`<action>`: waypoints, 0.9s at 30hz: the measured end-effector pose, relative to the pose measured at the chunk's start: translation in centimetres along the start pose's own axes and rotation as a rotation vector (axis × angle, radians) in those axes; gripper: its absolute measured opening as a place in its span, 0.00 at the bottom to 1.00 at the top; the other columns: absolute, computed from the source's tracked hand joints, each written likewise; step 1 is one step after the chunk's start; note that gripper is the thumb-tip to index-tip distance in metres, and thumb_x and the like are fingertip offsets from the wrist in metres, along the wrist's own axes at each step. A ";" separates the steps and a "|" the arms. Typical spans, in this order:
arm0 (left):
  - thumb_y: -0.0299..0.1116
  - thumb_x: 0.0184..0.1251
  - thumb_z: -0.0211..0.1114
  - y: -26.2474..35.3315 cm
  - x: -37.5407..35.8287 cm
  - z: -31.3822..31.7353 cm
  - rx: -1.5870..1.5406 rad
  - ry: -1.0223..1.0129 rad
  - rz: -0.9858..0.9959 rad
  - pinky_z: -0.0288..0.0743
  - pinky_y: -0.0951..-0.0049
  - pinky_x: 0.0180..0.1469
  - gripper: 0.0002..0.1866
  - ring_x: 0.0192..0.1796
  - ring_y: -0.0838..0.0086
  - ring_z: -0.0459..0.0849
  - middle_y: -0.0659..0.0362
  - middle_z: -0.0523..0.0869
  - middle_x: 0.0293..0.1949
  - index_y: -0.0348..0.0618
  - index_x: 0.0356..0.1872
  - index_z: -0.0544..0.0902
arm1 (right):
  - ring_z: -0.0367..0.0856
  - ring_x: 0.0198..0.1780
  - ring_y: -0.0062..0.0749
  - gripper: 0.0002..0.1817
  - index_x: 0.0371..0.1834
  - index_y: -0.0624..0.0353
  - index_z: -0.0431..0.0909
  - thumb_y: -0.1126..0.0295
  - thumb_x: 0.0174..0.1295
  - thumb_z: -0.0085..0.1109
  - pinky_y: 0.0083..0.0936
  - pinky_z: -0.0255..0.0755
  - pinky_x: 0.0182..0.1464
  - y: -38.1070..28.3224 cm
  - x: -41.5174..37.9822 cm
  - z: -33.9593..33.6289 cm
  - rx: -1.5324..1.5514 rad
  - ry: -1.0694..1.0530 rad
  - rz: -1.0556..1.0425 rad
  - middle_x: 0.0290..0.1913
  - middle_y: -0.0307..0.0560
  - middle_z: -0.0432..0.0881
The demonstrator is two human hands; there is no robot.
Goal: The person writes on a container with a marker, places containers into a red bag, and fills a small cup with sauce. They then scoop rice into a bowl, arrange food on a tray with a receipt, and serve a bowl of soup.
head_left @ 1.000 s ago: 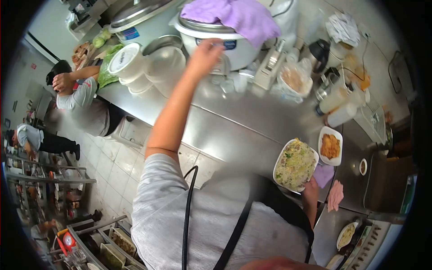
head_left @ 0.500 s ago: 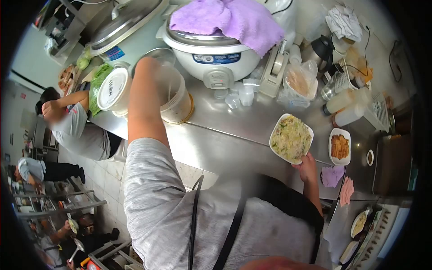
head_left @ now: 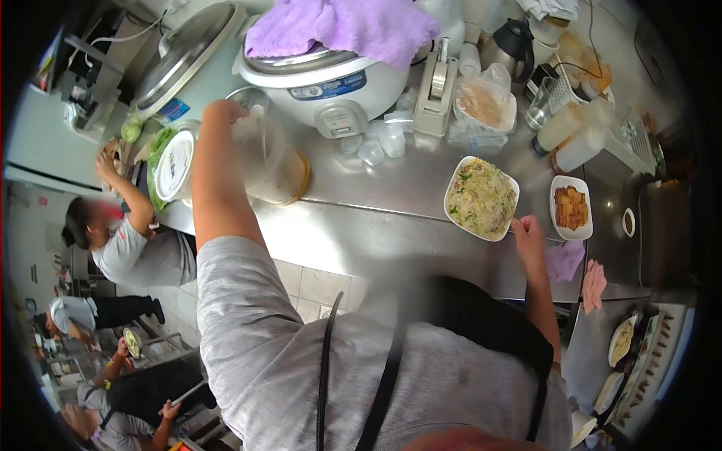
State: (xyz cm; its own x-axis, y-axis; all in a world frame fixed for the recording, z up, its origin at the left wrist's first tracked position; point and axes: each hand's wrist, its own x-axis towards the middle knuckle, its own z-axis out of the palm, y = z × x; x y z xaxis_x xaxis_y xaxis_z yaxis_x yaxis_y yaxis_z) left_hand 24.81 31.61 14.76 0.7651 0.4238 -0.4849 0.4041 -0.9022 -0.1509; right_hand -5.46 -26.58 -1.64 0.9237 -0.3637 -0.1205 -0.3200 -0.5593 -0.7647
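My left arm stretches forward over a cloudy plastic tub (head_left: 278, 177) with a yellowish base; my left hand (head_left: 227, 113) is at its far rim, fingers mostly hidden and blurred. Beside that forearm stands a white-lidded tub (head_left: 174, 165) with writing on the lid. My right hand (head_left: 529, 234) is loosely curled, fingertips right at the edge of a white square bowl (head_left: 497, 238). Fried rice (head_left: 481, 197) with green bits is heaped in the bowl. To its right sits a smaller white dish (head_left: 558, 227) of browned, sauced pieces (head_left: 571, 208).
A large rice cooker (head_left: 323, 83) under a purple towel (head_left: 338, 30) stands at the back. Small plastic cups (head_left: 371, 152), a tape dispenser (head_left: 434, 98) and squeeze bottles (head_left: 583, 146) line the steel counter (head_left: 361, 229). A co-worker (head_left: 135, 240) works at the left.
My right hand has shifted from the bowl's near corner to its right side. The left arm stays over the tub. The view has turned slightly, and a co-worker's arm at left has reached farther forward.
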 end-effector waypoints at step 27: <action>0.49 0.55 0.53 -3.1 -9.6 -0.1 -1.181 0.462 0.141 0.67 0.81 0.16 0.22 0.16 0.76 0.76 0.55 0.80 0.23 0.35 0.30 0.74 | 0.76 0.27 0.34 0.09 0.31 0.62 0.76 0.68 0.50 0.53 0.25 0.68 0.30 -8.4 0.1 -1.3 -0.041 -0.138 -0.314 0.26 0.49 0.77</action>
State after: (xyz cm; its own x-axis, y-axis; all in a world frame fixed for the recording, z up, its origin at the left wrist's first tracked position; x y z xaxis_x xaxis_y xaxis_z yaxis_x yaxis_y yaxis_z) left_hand 16.23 30.34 19.98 0.8442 0.5333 -0.0544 0.3217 -0.4230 0.8471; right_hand -2.92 -22.86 5.56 0.9973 -0.0670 0.0302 -0.0214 -0.6584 -0.7524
